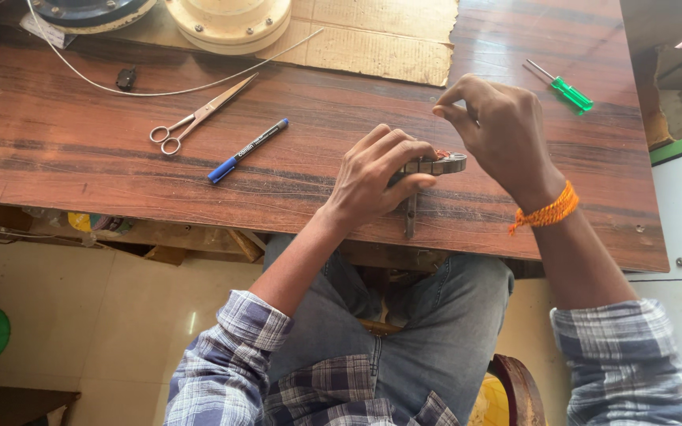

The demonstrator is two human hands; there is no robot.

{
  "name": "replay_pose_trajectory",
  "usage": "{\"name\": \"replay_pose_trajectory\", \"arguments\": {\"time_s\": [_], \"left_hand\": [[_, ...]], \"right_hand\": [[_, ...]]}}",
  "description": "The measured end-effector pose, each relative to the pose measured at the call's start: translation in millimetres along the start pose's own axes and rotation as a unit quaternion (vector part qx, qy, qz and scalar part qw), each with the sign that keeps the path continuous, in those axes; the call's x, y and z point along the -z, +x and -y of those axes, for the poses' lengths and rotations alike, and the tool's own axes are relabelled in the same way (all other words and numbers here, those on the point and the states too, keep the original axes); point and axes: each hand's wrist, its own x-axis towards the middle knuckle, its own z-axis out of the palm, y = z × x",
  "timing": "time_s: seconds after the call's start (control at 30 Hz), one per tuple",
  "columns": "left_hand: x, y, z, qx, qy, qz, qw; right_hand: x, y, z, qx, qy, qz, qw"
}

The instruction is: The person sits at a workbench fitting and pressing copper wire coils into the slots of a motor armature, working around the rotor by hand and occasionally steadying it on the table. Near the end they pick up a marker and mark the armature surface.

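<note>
Metal part (434, 166) under left hand (372, 177) (right hand (499, 130) just above)

Worn on the head, looking steeply down from close above the near edge of the wooden table (80, 150), lap below it.

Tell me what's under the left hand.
The left hand grips a grey metal part lying on the wooden table; a thin metal shaft pokes out below. The palm covers the rest.

Small grey metal part (438, 164) (flat) at table edge.
</note>
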Motion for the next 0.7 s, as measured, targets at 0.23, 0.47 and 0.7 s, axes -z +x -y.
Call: {"name": "replay_pose_trajectory", "arguments": {"time_s": [0.23,0.47,0.7], "left_hand": [[-2,39,28,0.312,-0.175,0.145,0.923],[1,43,57,0.245,-0.345,0.218,0.879],[23,50,65,0.142,-0.331,0.275,0.891]], "right_hand": [[-11,4,-8,0.016,-0.008,0.028,0.999],[4,5,14,-0.108,0.067,0.066,0.99],[26,-20,58,-0.166,0.103,0.099,0.976]]}}
